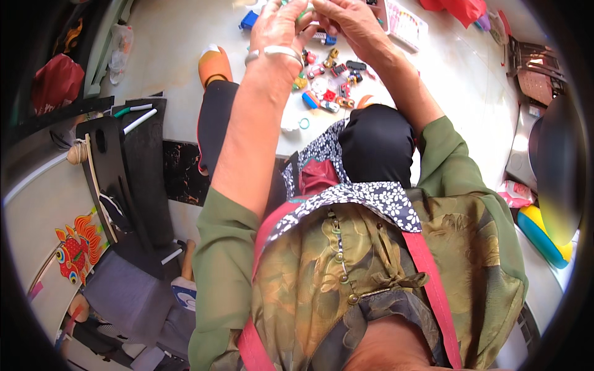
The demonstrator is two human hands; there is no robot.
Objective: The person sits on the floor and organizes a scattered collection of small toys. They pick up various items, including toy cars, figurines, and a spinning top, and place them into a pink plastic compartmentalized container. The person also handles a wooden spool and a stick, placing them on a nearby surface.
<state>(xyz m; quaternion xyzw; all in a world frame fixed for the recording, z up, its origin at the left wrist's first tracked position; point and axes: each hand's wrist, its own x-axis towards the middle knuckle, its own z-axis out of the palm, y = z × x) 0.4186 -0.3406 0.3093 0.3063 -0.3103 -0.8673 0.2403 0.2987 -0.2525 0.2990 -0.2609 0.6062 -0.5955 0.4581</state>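
Note:
My left hand and my right hand are raised close together at the top edge of the view. A small green thing shows between the fingers of my left hand; its kind is hard to tell. The fingertips of my right hand are beside it, and whether they grip it is unclear. On the pale floor below lie several small toy vehicles, among them a white toy car, a dark toy car and a blue and orange toy piece. A teal ring lies nearer to me.
A pink tray and a clear case of coloured pens stand at the top. My orange shoe rests left of the toys. A black folded chair or board is at the left, a dark stool at the right.

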